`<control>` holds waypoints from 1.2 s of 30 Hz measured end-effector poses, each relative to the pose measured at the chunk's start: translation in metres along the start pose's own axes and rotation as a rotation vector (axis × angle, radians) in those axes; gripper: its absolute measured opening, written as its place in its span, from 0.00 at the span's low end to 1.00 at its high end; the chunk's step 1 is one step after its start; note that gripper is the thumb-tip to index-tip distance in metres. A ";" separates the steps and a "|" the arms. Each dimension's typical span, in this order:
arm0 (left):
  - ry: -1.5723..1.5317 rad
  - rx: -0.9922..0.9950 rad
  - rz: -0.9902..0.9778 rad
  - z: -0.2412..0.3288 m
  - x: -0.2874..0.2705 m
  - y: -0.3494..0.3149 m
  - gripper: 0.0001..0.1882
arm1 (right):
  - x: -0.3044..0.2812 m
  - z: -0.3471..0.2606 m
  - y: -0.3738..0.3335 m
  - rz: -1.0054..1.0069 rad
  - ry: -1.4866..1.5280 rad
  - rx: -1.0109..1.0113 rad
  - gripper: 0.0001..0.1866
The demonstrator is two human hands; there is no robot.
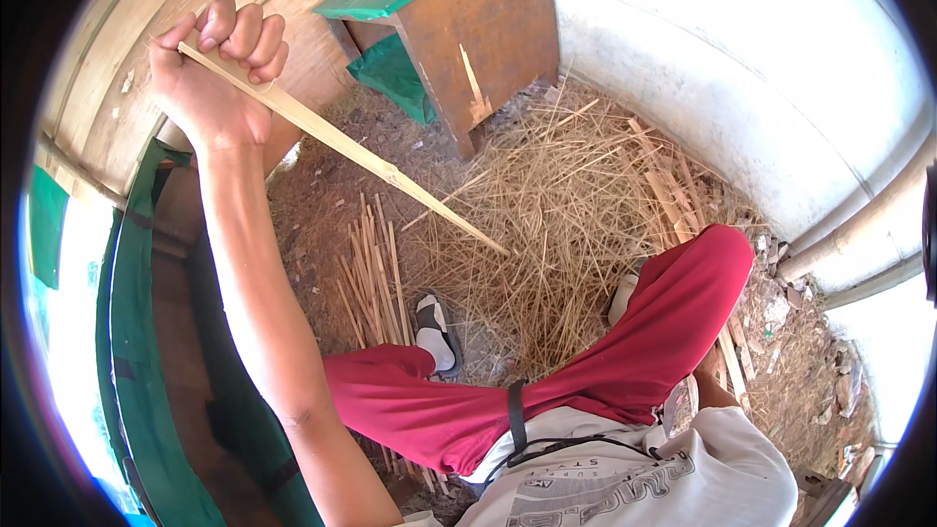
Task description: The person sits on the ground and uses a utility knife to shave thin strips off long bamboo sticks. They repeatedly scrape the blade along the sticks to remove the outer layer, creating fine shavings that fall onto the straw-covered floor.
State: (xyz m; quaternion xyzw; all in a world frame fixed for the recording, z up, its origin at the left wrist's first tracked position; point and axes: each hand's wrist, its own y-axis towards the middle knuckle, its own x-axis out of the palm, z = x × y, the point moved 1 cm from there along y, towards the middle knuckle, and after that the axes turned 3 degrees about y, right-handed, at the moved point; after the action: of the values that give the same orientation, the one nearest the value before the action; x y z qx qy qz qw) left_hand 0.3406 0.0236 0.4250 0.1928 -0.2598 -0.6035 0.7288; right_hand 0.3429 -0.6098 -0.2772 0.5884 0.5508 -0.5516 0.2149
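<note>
My left hand is raised at the upper left, its fingers curled round one end of a long pale bamboo strip. The strip slants down to the right and narrows to a tip over the straw-like shavings. A thin, pale fibre curls above the fist. My right hand is out of view. On the ground to the left of my shoe lies a bundle of split bamboo sticks. Thin bamboo shavings spread in a heap between and beyond my feet.
A brown wooden cabinet with a green cover stands at the far side. Pale sheeting walls the right. Green-edged wooden furniture is close on the left. Bamboo pieces and rubble lie along the right wall.
</note>
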 end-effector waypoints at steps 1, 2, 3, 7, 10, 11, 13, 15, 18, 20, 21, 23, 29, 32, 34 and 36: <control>0.005 0.006 0.013 -0.001 0.001 0.001 0.16 | -0.002 0.002 0.001 0.002 -0.004 0.005 0.18; 0.013 0.009 0.028 -0.001 0.002 0.000 0.16 | -0.003 0.003 0.000 0.001 -0.004 0.008 0.18; 0.020 0.011 0.042 -0.001 0.003 0.000 0.16 | -0.004 0.003 0.000 -0.001 -0.006 0.009 0.18; 0.012 0.008 0.044 0.001 -0.005 -0.002 0.16 | -0.009 -0.005 0.000 -0.015 -0.021 0.002 0.18; -0.023 0.015 0.031 0.003 -0.016 -0.005 0.17 | -0.016 -0.005 -0.001 -0.011 -0.045 0.004 0.19; -0.033 0.009 0.023 0.002 -0.019 -0.004 0.17 | -0.018 -0.005 -0.003 -0.010 -0.046 0.006 0.19; -0.061 0.002 0.003 0.000 -0.026 -0.001 0.17 | -0.024 -0.005 -0.004 0.005 -0.050 0.021 0.19; -0.036 -0.003 0.049 0.001 -0.028 0.001 0.18 | -0.027 -0.011 -0.007 0.027 -0.051 0.024 0.19; -0.013 -0.013 0.146 0.000 -0.031 0.004 0.19 | -0.031 -0.022 -0.021 0.116 -0.024 0.010 0.19; -0.016 -0.035 0.202 -0.001 -0.033 0.005 0.19 | -0.033 -0.029 -0.039 0.216 0.046 -0.031 0.19; 0.011 -0.030 0.249 -0.001 -0.033 0.006 0.19 | -0.036 -0.036 -0.048 0.273 0.111 -0.079 0.19; -0.016 -0.041 0.220 -0.001 -0.032 0.009 0.20 | -0.044 -0.051 -0.069 0.391 0.269 -0.191 0.17; -0.043 -0.110 0.221 -0.006 -0.031 0.012 0.21 | -0.185 -0.185 -0.137 0.569 0.884 -0.421 0.13; -0.073 -0.117 0.229 -0.011 -0.032 0.023 0.20 | -0.258 -0.233 -0.190 0.174 0.542 -0.800 0.08; -0.099 -0.117 0.187 -0.014 -0.030 0.025 0.20 | -0.280 -0.265 -0.238 -0.209 0.463 -0.797 0.08; -0.124 -0.108 0.137 -0.015 -0.029 0.027 0.19 | -0.267 -0.265 -0.267 -0.362 0.363 -0.790 0.08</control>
State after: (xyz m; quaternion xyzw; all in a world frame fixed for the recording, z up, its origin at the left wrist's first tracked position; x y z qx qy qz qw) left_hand 0.3666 0.0565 0.4249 0.0973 -0.2838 -0.5764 0.7601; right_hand 0.2735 -0.4112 0.1332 0.4431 0.8409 -0.2165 0.2227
